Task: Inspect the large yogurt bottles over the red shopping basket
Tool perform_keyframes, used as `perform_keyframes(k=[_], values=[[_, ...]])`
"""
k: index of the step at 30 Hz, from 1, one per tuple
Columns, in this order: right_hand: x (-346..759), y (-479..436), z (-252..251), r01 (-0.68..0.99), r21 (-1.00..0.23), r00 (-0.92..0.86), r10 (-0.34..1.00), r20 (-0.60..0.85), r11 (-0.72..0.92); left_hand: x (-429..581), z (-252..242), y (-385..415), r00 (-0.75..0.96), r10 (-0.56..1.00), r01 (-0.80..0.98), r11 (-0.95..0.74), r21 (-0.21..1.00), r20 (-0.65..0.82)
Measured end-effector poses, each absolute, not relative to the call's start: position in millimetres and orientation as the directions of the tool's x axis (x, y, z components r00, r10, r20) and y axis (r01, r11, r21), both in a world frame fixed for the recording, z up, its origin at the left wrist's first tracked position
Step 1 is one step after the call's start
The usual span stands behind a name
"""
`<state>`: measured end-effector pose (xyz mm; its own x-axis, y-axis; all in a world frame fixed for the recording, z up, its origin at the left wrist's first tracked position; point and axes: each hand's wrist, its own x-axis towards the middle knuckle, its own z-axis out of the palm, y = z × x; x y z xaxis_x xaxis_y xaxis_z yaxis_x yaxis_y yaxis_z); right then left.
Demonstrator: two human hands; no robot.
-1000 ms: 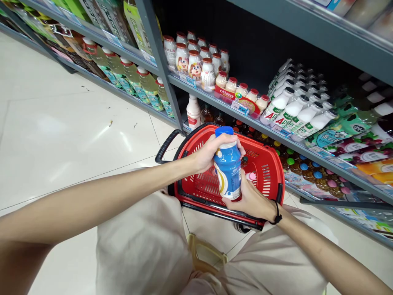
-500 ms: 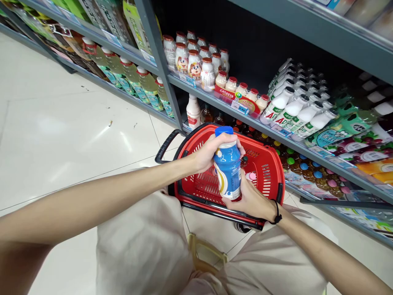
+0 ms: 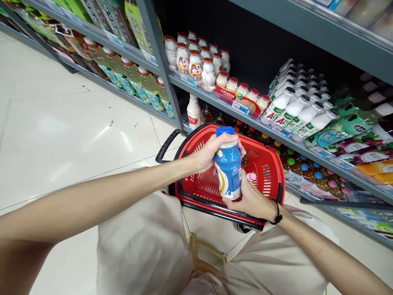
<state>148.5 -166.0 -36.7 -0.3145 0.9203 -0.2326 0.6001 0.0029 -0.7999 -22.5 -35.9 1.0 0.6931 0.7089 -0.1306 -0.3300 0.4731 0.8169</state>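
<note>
Holds a blue bottle (image 3: 229, 170) in both hands, above a red basket (image 3: 278, 164) and just beyond the knees. Wraps the left hand (image 3: 211, 149) closely round the neck, right under the blue cap (image 3: 225, 130), with fingertips showing on the far right side. Supports the base with the right hand (image 3: 253, 198), half curled along the lower right side, thumb near the bottom edge. Cannot tell the set of the right fingers, hidden behind the bottle. Points the cap toward the grey shelving (image 3: 161, 69), base toward the body. Wears a black band (image 3: 278, 218) on the right wrist.

Hides much of the basket's middle behind bottle and hands. Shows a small pink item (image 3: 251, 176) inside, just beside the right hand in the view, too little exposed to name. Has the black handle (image 3: 164, 144) jutting out at the basket's left.

Faces, past the basket's far rim, red-capped small bottles (image 3: 195, 65), then a red-sleeved pack (image 3: 241, 98), then white bottles with green labels (image 3: 281, 104) farther right, all on one shelf, well apart from both hands. Straddles a pale yellow stool (image 3: 193, 250), partly covered by beige trousers (image 3: 141, 241).
</note>
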Motion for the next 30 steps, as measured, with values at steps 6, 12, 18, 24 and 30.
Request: perform_keyframes(k=[6, 12, 18, 24, 30], values=[[147.5, -166.1, -34.8, 0.605, -0.796, -0.309, 0.924, -0.226, 0.008, -21.7, 1.9, -36.3, 0.689, 0.712, -0.325, 0.475, 0.818, -0.139], [148.4, -165.4, -35.8, 0.607, -0.795, -0.318, 0.92, -0.229, 0.012, -23.0, 0.1, -35.7, 0.693, 0.708, -0.321, 0.474, 0.82, -0.138], [148.4, -165.6, -35.9, 0.605, -0.796, -0.32, 0.921, -0.222, 0.018, -23.1, -2.0, -35.5, 0.699, 0.704, -0.329, 0.469, 0.82, -0.122], [148.6, -165.6, -35.7, 0.606, -0.795, -0.32, 0.92, -0.226, 0.016, -21.9, -0.3, -35.3, 0.696, 0.709, -0.333, 0.46, 0.823, -0.115], [148.7, -165.3, -37.8, 0.601, -0.798, -0.327, 0.923, -0.201, 0.039, -21.9, -0.7, -35.0, 0.692, 0.709, -0.323, 0.468, 0.822, -0.131]])
